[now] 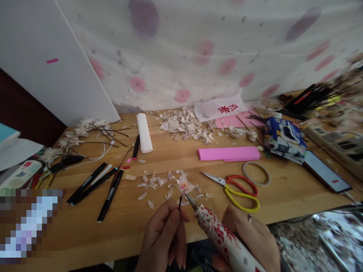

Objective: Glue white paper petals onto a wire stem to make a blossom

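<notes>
My left hand (161, 238) pinches a thin dark stem (180, 203) between the fingers (169, 223), and on top of this stem sits a pale pink flower (183, 184), above the wooden worktop (127, 223). My right hand (249, 238) is closed around a glue gun (224, 236) wrapped in red-and-white pattern, with its metal tip just beside the flower. Loose petals (150, 183) lie around it. Near are scissors (229, 192) with red and yellow handles, a folded pink paper (228, 153), black markers (110, 194), and a white bag (219, 107) with red characters that I cannot read clearly.
</notes>
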A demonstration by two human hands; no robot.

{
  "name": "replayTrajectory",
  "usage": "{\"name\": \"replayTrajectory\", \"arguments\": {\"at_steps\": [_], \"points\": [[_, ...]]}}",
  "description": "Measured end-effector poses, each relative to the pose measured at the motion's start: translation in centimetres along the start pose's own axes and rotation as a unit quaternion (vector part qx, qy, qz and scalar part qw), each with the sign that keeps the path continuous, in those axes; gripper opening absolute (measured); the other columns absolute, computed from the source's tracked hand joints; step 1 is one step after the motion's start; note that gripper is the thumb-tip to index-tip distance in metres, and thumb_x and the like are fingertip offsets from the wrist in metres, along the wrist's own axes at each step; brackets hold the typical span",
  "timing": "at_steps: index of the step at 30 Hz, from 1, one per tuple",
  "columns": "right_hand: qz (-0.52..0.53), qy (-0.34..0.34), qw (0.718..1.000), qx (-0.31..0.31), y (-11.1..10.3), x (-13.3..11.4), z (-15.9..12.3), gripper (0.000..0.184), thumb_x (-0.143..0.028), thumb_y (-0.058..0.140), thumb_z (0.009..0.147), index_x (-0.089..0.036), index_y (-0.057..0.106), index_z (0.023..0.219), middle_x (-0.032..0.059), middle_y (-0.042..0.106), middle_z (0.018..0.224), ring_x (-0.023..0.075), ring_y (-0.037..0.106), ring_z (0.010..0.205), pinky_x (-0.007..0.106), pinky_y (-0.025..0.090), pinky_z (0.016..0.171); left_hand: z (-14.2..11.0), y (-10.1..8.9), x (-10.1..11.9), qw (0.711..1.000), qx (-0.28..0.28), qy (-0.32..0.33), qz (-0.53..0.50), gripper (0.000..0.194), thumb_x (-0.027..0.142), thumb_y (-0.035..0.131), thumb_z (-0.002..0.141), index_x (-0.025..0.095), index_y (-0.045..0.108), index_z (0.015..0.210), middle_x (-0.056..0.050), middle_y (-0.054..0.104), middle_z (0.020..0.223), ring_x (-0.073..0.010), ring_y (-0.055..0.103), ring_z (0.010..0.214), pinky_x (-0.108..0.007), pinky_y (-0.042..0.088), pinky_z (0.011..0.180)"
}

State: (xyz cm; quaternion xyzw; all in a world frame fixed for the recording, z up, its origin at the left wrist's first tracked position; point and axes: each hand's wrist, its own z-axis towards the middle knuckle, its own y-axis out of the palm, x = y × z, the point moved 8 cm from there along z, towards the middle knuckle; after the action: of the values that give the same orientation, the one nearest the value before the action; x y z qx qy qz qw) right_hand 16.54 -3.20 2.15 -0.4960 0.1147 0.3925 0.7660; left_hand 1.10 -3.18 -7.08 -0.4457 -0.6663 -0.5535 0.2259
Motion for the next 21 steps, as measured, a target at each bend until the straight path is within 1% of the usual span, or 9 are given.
{"name": "replayTrajectory", "arguments": {"at_steps": [3, 7, 11, 13, 17, 19, 21], "points": [[-0.003, -0.013, 1.0, 0.001, 0.08, -0.07, 0.06, 0.057, -0.074, 0.051, 0.095, -0.024, 0.047, 0.07, -0.0052, 0.049, 0.056, 0.0096, 0.042, 0.041, 0.027, 0.031, 0.044, -0.16, 0.06, 0.4, 1.0, 0.006, 0.002, 0.009, 0.041, 0.06, 0.064, 0.094, 0.021, 0.064, 0.082, 0.011, 0.041, 0.038, -0.0047, 0.023, 0.031, -0.017, 0.019, 0.033], [0.006, -0.013, 1.0, -0.007, 0.14, 0.14, 0.15, 0.056, -0.073, 0.053, 0.094, -0.023, 0.049, 0.068, -0.004, 0.05, 0.056, 0.0103, 0.043, 0.041, 0.027, 0.031, 0.043, -0.21, -0.02, 0.35, 1.0, 0.011, -0.011, 0.019, 0.041, 0.06, 0.063, 0.095, 0.02, 0.066, 0.085, 0.01, 0.045, 0.039, -0.0048, 0.027, 0.032, -0.018, 0.02, 0.036], [0.002, -0.012, 1.0, -0.002, -0.11, 0.11, 0.25, 0.055, -0.071, 0.056, 0.093, -0.023, 0.051, 0.066, -0.0028, 0.053, 0.056, 0.0105, 0.045, 0.041, 0.026, 0.031, 0.042, 0.04, 0.02, 0.08, 1.0, -0.002, 0.002, 0.006, 0.039, 0.057, 0.062, 0.097, 0.02, 0.068, 0.086, 0.011, 0.043, 0.038, -0.0045, 0.022, 0.031, -0.017, 0.019, 0.034], [-0.013, -0.011, 1.0, 0.004, -0.21, -0.03, 0.41, 0.056, -0.071, 0.054, 0.094, -0.023, 0.052, 0.065, -0.0027, 0.053, 0.054, 0.0105, 0.045, 0.04, 0.025, 0.031, 0.041, 0.11, 0.04, -0.04, 1.0, -0.008, 0.009, 0.003, 0.039, 0.057, 0.062, 0.097, 0.02, 0.068, 0.086, 0.011, 0.041, 0.038, -0.0045, 0.019, 0.03, -0.017, 0.018, 0.032], [-0.043, -0.039, 0.998, 0.024, -0.36, -0.65, 0.74, 0.059, -0.073, 0.046, 0.097, -0.023, 0.048, 0.065, -0.0048, 0.05, 0.05, 0.0087, 0.045, 0.035, 0.024, 0.032, 0.037, 0.1, -0.04, -0.32, 1.0, -0.009, 0.006, -0.007, 0.037, 0.055, 0.062, 0.097, 0.021, 0.064, 0.083, 0.011, 0.042, 0.038, -0.0048, 0.021, 0.03, -0.016, 0.02, 0.032], [-0.052, -0.05, 0.997, 0.022, -0.23, -0.74, 0.66, 0.059, -0.073, 0.044, 0.099, -0.024, 0.047, 0.066, -0.0055, 0.05, 0.049, 0.0082, 0.045, 0.034, 0.023, 0.033, 0.037, 0.06, -0.09, -0.33, 1.0, -0.008, 0.012, -0.008, 0.036, 0.055, 0.062, 0.097, 0.022, 0.063, 0.083, 0.011, 0.042, 0.038, -0.0048, 0.021, 0.029, -0.016, 0.019, 0.032], [-0.056, -0.047, 0.997, 0.011, -0.03, -0.54, 0.42, 0.058, -0.074, 0.043, 0.098, -0.024, 0.048, 0.068, -0.0055, 0.05, 0.051, 0.0085, 0.046, 0.036, 0.024, 0.034, 0.039, -0.01, -0.11, -0.26, 1.0, -0.007, 0.022, -0.008, 0.037, 0.055, 0.061, 0.098, 0.021, 0.065, 0.084, 0.011, 0.042, 0.037, -0.0047, 0.02, 0.028, -0.016, 0.017, 0.03]]}}
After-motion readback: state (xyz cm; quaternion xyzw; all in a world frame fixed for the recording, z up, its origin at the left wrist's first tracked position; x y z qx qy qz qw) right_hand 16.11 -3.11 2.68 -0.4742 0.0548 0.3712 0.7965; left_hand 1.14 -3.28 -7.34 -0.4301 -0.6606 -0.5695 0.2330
